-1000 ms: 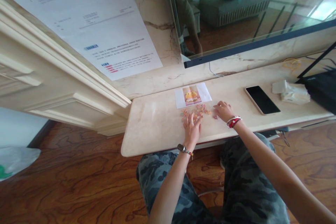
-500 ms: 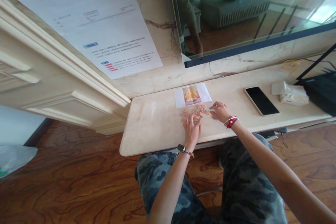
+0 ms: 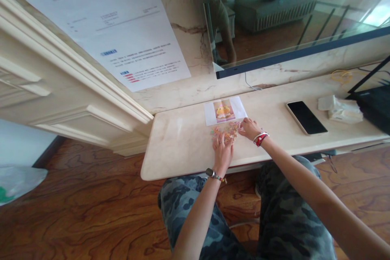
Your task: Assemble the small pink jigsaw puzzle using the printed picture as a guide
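Observation:
A small heap of colourful puzzle pieces (image 3: 232,128) lies on the cream tabletop (image 3: 179,142), in pinks, oranges and greens. My left hand (image 3: 223,150) rests on the near side of the heap with its fingers spread over the pieces. At the heap's right edge, the bent fingers of my right hand (image 3: 250,128) touch the pieces. Both hands look open, though the fingertips are partly hidden and any single piece under them is too small to make out. Just behind the heap lies a white sheet with a picture of a yellow cartoon figure (image 3: 224,110).
To the right lie a black-screened phone (image 3: 306,118), a white plastic packet (image 3: 344,110) and a black box with an antenna (image 3: 373,103). A television (image 3: 274,20) hangs above the table's back. A printed paper (image 3: 122,36) is on the wall at left, beside a cream door (image 3: 76,118).
My right hand has moved left, up against the heap's right edge, bringing the loose pieces there closer in. My left hand has stayed nearly in place on the pieces. The view has shifted slightly.

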Available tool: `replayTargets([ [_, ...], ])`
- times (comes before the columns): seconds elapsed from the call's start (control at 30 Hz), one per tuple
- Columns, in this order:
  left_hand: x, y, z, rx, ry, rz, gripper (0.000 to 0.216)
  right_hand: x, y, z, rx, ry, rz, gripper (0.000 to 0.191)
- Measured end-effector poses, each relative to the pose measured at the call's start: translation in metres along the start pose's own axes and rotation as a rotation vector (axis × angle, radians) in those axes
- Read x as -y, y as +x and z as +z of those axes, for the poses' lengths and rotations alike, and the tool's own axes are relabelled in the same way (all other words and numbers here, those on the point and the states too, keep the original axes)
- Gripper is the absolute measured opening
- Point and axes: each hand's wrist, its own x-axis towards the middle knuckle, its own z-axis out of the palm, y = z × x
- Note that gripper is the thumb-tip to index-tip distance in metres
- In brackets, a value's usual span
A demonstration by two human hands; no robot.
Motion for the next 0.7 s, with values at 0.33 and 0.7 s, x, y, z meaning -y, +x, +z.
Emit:
replayTargets([
  [0.33, 0.001, -0.002, -0.004, 0.002, 0.022, 0.022, 0.029, -0.056, -0.035, -0.016, -0.285, 0.034, 0.175, 0.030],
  [0.7, 0.006, -0.007, -0.004, -0.032, 0.020, 0.036, 0.030, -0.067, -0.043, -0.013, -0.160, 0.056, 0.151, 0.025],
])
